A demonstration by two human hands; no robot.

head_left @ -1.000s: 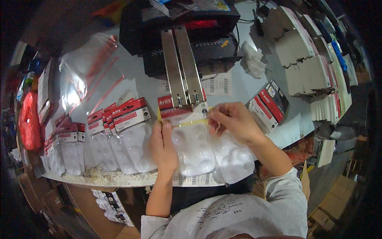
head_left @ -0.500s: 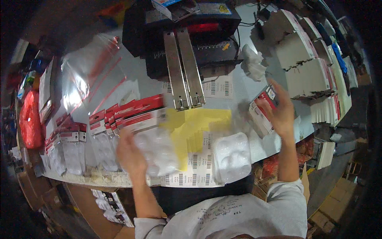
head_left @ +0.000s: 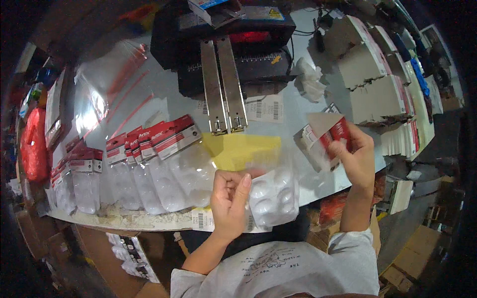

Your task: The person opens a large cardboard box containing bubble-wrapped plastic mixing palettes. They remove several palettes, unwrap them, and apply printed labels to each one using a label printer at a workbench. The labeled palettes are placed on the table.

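Note:
My left hand (head_left: 231,206) is closed at the left edge of a white moulded plastic palette (head_left: 274,198) in a clear bag, thumb raised and fingers curled. The exact grip is partly hidden. To the right, my right hand (head_left: 358,158) pinches a folded red and white header card (head_left: 339,133), slightly blurred. Below that card lies a small stack of similar cards (head_left: 312,141). Left of my left hand, several bagged palettes with red header cards (head_left: 174,136) lie overlapping in a row. A yellow sheet (head_left: 243,151) lies beyond my left hand.
A black machine (head_left: 233,54) with two metal rails (head_left: 231,89) reaches over the table's middle. Stacks of cards (head_left: 375,99) stand at the right, near crumpled white paper (head_left: 311,82). Clear plastic bags (head_left: 109,94) cover the left back. Barcode label sheets (head_left: 266,109) lie under things.
My left hand has moved right from the row of bagged palettes to the single one, which has shifted slightly. My right hand has lifted a header card off the small stack.

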